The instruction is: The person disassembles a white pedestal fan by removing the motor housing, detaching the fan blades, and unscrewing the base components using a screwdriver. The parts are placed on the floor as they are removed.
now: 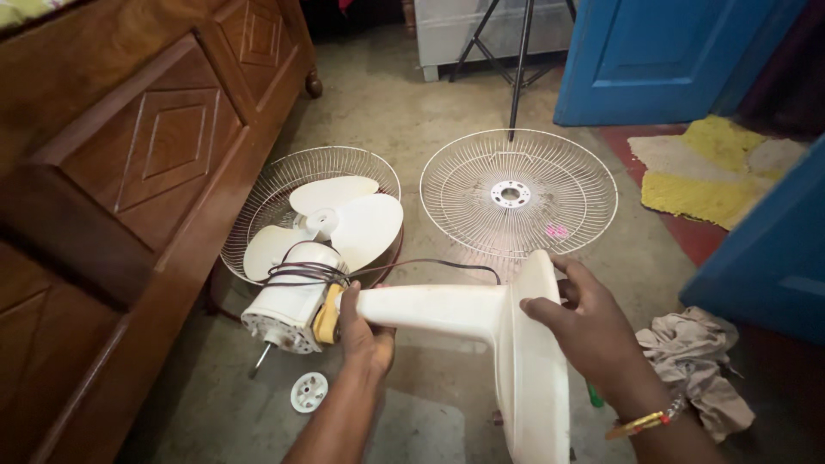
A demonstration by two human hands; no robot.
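Cream-white plastic fills the lower middle of the frame: a dismantled table fan body, lying on its side across the grey concrete floor, held off the ground between two hands. The left hand is closed around the narrow neck of the stand, just beside the yellowed pivot joint, fingers wrapped underneath. The right hand grips the round white base disc at its upper edge, fingers curled over the rim and thumb on the near face, so neither hand is open.

To the left of the neck sits the white motor housing, its bare shaft pointing down-left, with a dark power cord looped over it. Behind it, at centre left, the three-blade white propeller rests inside one round wire guard; the second wire guard lies flat at centre right. A small white plastic cap lies on the floor below the motor.

Judging by these loose parts, the fan is stripped and the stand is being turned or repositioned. Any further handling likely calls for a steady two-handed hold and care for the cord.

Carved brown wooden furniture fills the left; a crumpled beige rag lies lower right.
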